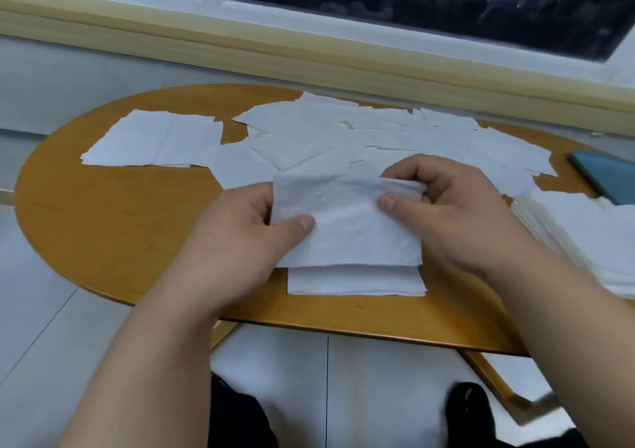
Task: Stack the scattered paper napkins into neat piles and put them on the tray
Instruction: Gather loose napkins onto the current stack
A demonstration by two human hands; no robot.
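- Head view, far out beyond your left hand: a few flat napkins overlap on the wooden table, apart from the main scatter.
- Your left hand pinches the left edge of a held napkin, thumb on top and fingers curled underneath.
- Held napkin spans between both hands, raised a little and tilted toward you.
- Just below it, nearer you: a small squared pile lies flat on the table, partly covered by the held sheet.
- Beyond both hands: a loose scatter of napkins, overlapping at odd angles.
- Your right hand pinches the napkin's upper right corner between thumb and curled fingers; the paper bunches there.
- Right of that hand: a tall stack of napkins, touching your forearm.
- Beyond the stack: a dark teal flat thing, cut off by the frame edge; you cannot tell what it is.
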